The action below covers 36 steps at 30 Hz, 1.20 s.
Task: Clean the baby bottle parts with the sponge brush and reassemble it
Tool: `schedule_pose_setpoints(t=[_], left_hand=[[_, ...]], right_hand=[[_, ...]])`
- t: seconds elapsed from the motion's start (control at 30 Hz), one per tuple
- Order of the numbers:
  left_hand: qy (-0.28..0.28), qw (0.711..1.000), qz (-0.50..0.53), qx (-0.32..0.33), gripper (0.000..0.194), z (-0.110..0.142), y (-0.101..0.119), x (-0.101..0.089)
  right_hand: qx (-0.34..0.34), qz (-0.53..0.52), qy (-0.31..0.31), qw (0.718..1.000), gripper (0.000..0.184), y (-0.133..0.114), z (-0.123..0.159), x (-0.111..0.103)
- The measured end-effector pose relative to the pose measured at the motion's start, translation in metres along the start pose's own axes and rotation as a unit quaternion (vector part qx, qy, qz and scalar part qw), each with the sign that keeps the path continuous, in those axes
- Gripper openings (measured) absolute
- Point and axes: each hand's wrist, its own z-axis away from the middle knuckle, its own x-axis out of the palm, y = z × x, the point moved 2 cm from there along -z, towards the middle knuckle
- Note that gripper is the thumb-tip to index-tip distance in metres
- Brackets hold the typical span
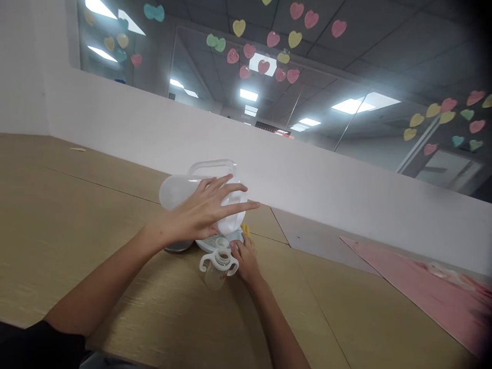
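A translucent pitcher with a white lid is tipped on its side, its clear handle on top. My left hand grips it near the lid, fingers spread across and thumb underneath. Below stands an uncapped clear baby bottle with a white two-handled collar. My right hand is just right of this bottle, its fingers curled by a pale blue piece with a yellow part. What those fingers hold is partly hidden. Another open bottle neck shows behind the baby bottle.
Under the pitcher, a pale blue tray-like item and a grey round base are partly covered. The wooden table meets a low white wall. A pink sheet with a clear, crumpled-looking item lies at right.
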Motion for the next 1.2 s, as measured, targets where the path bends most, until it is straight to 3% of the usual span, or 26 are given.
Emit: schedule_pose_setpoints(t=[0.13,0.27,0.57,0.77,1.03,1.2], left_hand=[[0.052,0.995,0.061,-0.064,0.085,0.002,-0.029,0.007],[0.148,0.966,0.129,-0.168,0.104,0.011,-0.07,0.013],[0.278,0.884,0.07,-0.369,0.117,0.049,-0.136,0.019],[0.274,0.851,0.053,-0.444,0.116,0.061,-0.151,0.03],[0.272,0.829,0.043,-0.488,0.117,0.07,-0.164,0.049],[0.218,0.833,0.033,-0.507,0.118,0.076,-0.167,0.051]], right_hand=[[0.003,-0.001,0.002,1.0,0.04,-0.001,0.0,-0.001],[0.005,0.007,0.01,1.0,0.039,-0.001,0.0,-0.001],[-0.006,0.003,0.018,1.0,0.041,0.001,0.0,0.002],[-0.006,0.002,0.004,1.0,0.041,0.002,0.0,0.002],[-0.012,0.008,0.019,1.0,0.041,0.003,0.0,0.001],[-0.002,-0.013,0.035,0.999,0.043,0.006,0.0,0.006]])
